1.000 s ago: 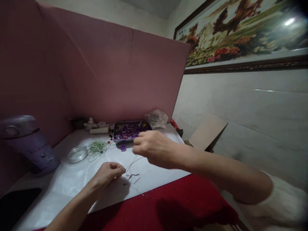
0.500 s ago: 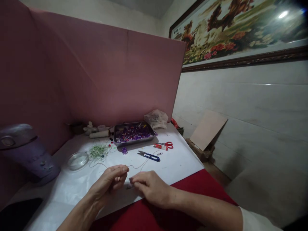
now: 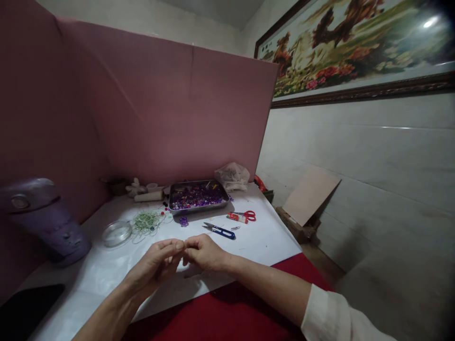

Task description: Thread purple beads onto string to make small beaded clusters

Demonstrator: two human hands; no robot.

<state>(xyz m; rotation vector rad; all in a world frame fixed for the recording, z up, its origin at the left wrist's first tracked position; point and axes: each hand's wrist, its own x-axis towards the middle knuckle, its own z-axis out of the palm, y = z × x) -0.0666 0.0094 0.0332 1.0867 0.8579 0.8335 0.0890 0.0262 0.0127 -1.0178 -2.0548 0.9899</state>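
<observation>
My left hand [image 3: 161, 259] and my right hand [image 3: 205, 253] meet fingertip to fingertip above the white table covering [image 3: 263, 237]. Both are closed in a pinch. The thin thread that showed between them half a second ago is mostly hidden by the fingers now, as is anything small on it. Just beyond lie blue-handled thread snips [image 3: 220, 230], open-bladed, and a purple bead cluster [image 3: 184, 221]. Farther back stands a metal tray [image 3: 199, 207] filled with mostly purple beads. Left of the hands is a tangle of green thread [image 3: 147, 221].
A clear round dish [image 3: 117, 234] and a purple bottle [image 3: 53, 232] stand at left. Red-handled scissors [image 3: 250, 215] lie by a red-and-white tube [image 3: 237, 218]. A plastic bag [image 3: 232, 176] sits behind. Red cloth [image 3: 227, 310] covers the near edge; a pink partition [image 3: 170, 113] closes the back.
My right hand has moved up and left until its fingertips meet my left hand's. The thread between them has gone out of sight. The view has shifted slightly.
</observation>
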